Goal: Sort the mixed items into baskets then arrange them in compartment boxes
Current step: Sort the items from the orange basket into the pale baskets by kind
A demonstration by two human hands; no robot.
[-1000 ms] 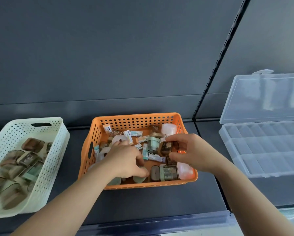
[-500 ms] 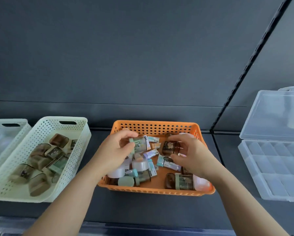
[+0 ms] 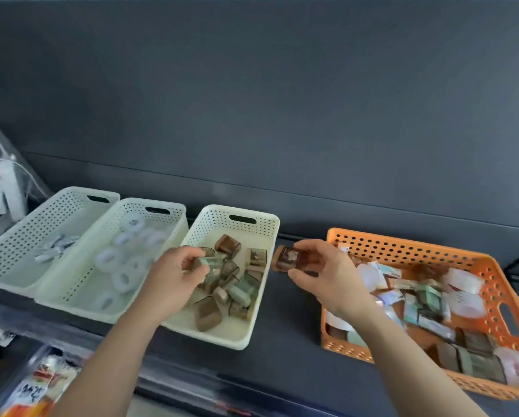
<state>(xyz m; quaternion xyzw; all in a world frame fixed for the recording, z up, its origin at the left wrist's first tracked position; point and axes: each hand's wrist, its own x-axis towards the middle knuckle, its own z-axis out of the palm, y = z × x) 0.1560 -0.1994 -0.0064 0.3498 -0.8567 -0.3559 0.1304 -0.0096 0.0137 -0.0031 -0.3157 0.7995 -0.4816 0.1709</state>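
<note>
Dark grey surface (image 3: pixel 288 326) below a dark wall panel (image 3: pixel 252 100) carries four perforated baskets in a row. Over the third cream basket (image 3: pixel 216 221) the left hand (image 3: pixel 174 272) grasps a small green-banded case (image 3: pixel 208 264). Its thumb and curled fingers (image 3: pixel 192 254) pinch the case just above the heap of brown and green cases (image 3: pixel 222 293) lying in that basket.

The right hand (image 3: pixel 327 275) pinches a brown translucent case (image 3: pixel 291 258), thumb on the near side and fingers over the far side. It holds the case above the gap between the cream basket and the orange basket (image 3: pixel 402 248), close beside the cream basket's right rim.

The right forearm crosses the orange basket's near-left part and hides some of its load. What shows is a jumble of brown-and-green cases, white round pieces and small labelled packets, all smeared by blur. The basket's near right corner is cut off by the frame edge.

Left of the third cream basket, pressed against it, the middle basket (image 3: pixel 162 206) holds what look like white tape rolls (image 3: pixel 122 278). The far-left basket (image 3: pixel 71 200) holds pale slim pieces (image 3: pixel 53 251), too blurred to name. Blurred printed packets (image 3: pixel 38 386) lie below the surface's front edge, partly out of frame.
</note>
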